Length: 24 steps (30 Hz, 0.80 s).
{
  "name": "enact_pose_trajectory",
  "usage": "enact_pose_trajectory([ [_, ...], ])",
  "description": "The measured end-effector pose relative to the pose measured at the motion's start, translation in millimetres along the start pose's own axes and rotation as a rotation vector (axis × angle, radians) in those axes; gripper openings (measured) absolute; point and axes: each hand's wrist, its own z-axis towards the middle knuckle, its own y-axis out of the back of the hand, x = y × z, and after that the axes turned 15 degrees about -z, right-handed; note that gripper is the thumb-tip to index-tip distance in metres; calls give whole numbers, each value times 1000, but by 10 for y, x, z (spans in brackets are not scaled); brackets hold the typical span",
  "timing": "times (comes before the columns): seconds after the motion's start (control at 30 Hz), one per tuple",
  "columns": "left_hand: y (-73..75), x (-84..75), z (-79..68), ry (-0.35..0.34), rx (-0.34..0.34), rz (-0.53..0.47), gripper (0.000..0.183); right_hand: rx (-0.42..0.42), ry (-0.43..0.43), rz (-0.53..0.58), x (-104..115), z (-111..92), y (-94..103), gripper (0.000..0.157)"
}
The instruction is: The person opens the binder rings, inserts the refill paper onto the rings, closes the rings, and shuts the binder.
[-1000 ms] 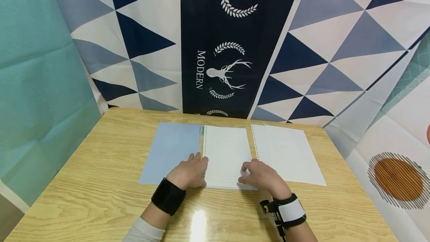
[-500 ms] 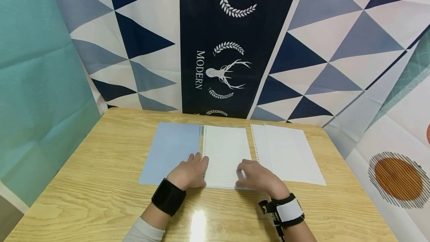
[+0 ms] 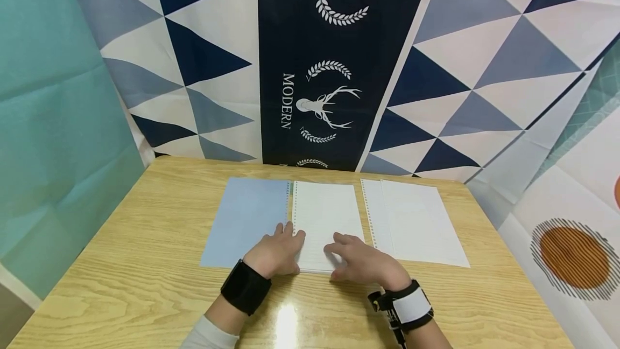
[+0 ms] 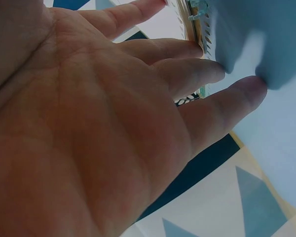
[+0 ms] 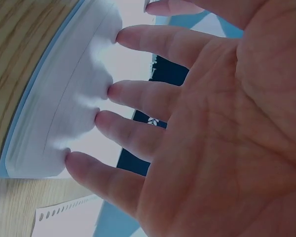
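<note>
A loose-leaf notebook lies spread on the table, its pale blue cover [image 3: 252, 206] to the left and a stack of lined white pages [image 3: 325, 206] to the right. My left hand [image 3: 277, 253] straddles the spine. In the left wrist view its fairly straight fingers reach the cover and the punched edge, near a clear binder ring [image 4: 199, 9]. On the lower part of the pages rests my right hand [image 3: 365, 264]. The right wrist view has its spread fingertips touching the top page [image 5: 71, 106], with the thumb toward the near edge.
Loose punched sheets [image 3: 418, 220], overlapping one another, lie right of the notebook. The wooden table [image 3: 135, 284] ends at a patterned cloth [image 3: 213, 42] behind and a teal cloth [image 3: 63, 123] on the left.
My right hand has slid left across the pages, from their right edge toward the middle. The left hand has shifted slightly to the right. The notebook and loose sheets look unmoved.
</note>
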Motion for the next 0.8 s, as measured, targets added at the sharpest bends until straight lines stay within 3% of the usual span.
enact_pose_trajectory([
  [0.37, -28, -11, 6, -23, -9, 25, 56, 26, -6, 13, -37, -17, 12, 54],
  [0.8, -31, -15, -5, -27, -7, 14, 58, 6, -21, -22, -82, -23, 42, 47],
])
